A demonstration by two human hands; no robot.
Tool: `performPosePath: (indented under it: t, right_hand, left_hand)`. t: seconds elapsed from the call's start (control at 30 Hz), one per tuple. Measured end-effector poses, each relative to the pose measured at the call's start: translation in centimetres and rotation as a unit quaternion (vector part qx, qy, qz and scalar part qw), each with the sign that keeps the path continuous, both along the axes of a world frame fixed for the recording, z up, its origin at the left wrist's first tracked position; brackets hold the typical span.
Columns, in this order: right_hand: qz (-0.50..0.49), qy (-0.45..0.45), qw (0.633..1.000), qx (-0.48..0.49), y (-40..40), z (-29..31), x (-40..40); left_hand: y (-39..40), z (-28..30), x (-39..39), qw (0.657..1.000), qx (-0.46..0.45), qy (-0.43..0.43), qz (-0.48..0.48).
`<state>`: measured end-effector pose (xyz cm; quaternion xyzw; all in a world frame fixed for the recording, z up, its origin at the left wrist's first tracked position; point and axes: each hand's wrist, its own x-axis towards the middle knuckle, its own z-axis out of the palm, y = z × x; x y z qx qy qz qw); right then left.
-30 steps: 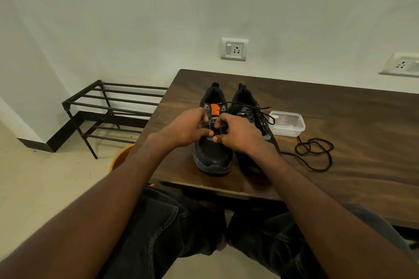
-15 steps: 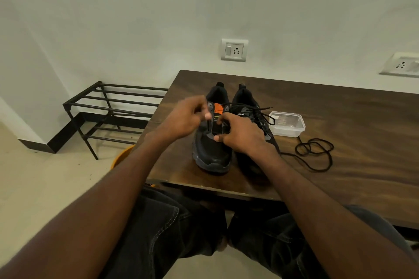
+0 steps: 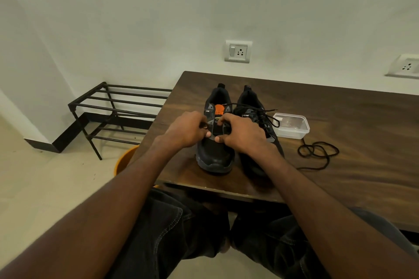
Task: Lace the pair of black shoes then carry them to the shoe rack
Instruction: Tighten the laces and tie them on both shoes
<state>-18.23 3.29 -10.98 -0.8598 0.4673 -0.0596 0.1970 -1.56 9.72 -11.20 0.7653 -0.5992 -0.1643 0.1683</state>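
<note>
White "CLYMB" print on right shoe [image 3: 251,118] tongue; left shoe [image 3: 215,156] has orange insole label, unreadable. Both on wood-grain table [image 3: 340,120], toes twd person. Left hand [image 3: 187,130] & right hand [image 3: 240,133] over left shoe's eyelets, fingers curled, each pinching thin black lace [image 3: 207,125]. Spare lace [image 3: 317,152] coiled beside clear plastic tub [image 3: 291,125]. Metal shoe rack [image 3: 118,108] on floor, left of table.

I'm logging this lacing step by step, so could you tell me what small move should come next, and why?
Probably draw the lace through the next eyelet of the left shoe. Both the left hand and the right hand pinch at its eyelets, its orange tongue label is still uncovered, and the right shoe already shows crossed laces.
</note>
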Motion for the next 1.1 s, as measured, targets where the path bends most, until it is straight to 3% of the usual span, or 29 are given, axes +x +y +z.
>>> performPosePath:
  t: [0.07,0.1,0.17,0.2,0.23,0.27,0.33,0.37,0.43,0.57,0.63,0.67,0.73,0.77,0.8,0.83,0.9,0.93,1.0,1.1]
  right_hand:
    - [0.000,0.003,1.000,0.006,-0.1,0.1,-0.2]
    - [0.000,0.003,1.000,0.011,-0.1,0.1,-0.3]
    - [0.000,-0.002,1.000,0.020,-0.3,0.2,-0.6]
    - [0.002,-0.005,1.000,0.022,-0.3,0.1,-0.7]
    - [0.006,-0.008,1.000,0.021,-0.3,0.0,-0.7]
    - [0.010,-0.008,1.000,0.019,-0.3,-0.1,-0.6]
    - [0.016,-0.006,1.000,0.008,-0.2,-0.1,-0.5]
    - [0.017,-0.004,1.000,0.005,-0.2,-0.1,-0.4]
    - [0.015,-0.001,1.000,0.003,-0.3,0.1,-0.2]
    - [0.015,0.006,1.000,0.007,-0.3,0.1,-0.1]
    - [0.012,0.009,1.000,0.007,-0.5,0.2,-0.2]
    - [0.008,0.010,1.000,0.010,-0.6,0.3,-0.4]
    - [0.003,0.008,1.000,0.020,-1.0,0.4,-0.7]
    - [0.003,0.004,1.000,0.024,-1.1,0.3,-0.9]
    - [0.008,0.001,1.000,0.026,-1.1,0.3,-0.9]
    - [0.015,0.001,1.000,0.024,-0.9,0.2,-0.8]
    - [0.027,0.006,1.000,0.010,-0.5,0.1,-0.4]
    - [0.029,0.010,1.000,0.002,-0.4,0.1,-0.2]
    - [0.026,0.012,1.000,-0.010,-0.4,0.1,0.0]
    - [0.022,0.014,1.000,-0.012,-0.3,0.2,0.1]
  left_hand:
    - [0.3,1.1,-0.2,0.988,-0.099,0.112,-0.027]
    - [0.6,2.1,-0.4,0.965,-0.174,0.193,-0.029]
    - [1.1,4.2,-0.6,0.883,-0.304,0.356,0.008]
    - [1.0,4.5,-0.5,0.855,-0.332,0.397,0.028]
    - [0.8,4.5,-0.4,0.857,-0.336,0.389,0.043]
    - [0.5,4.0,-0.3,0.894,-0.307,0.324,0.052]
    - [-0.1,2.2,-0.1,0.978,-0.171,0.113,0.041]
    - [-0.1,1.2,-0.2,0.995,-0.090,0.036,0.023]
    - [-0.2,0.0,-0.4,1.000,-0.005,-0.011,0.001]
    - [-0.2,0.0,-0.2,1.000,-0.012,-0.026,0.005]
    - [0.1,0.9,-0.2,0.990,-0.090,0.101,-0.027]
    - [0.4,1.9,-0.3,0.967,-0.149,0.205,-0.035]
    - [0.8,3.6,-0.3,0.883,-0.233,0.406,-0.026]
    - [0.8,4.1,-0.5,0.854,-0.246,0.457,-0.017]
    - [0.6,4.1,-0.6,0.857,-0.246,0.453,0.001]
    - [0.5,4.0,-0.7,0.891,-0.234,0.388,0.025]
    - [-0.1,2.5,-0.4,0.970,-0.169,0.167,0.042]
    - [-0.3,1.5,-0.1,0.990,-0.115,0.079,0.030]
    - [-0.3,0.2,0.0,1.000,-0.011,-0.003,0.012]
    - [-0.3,-0.5,0.0,0.999,0.021,-0.046,0.018]
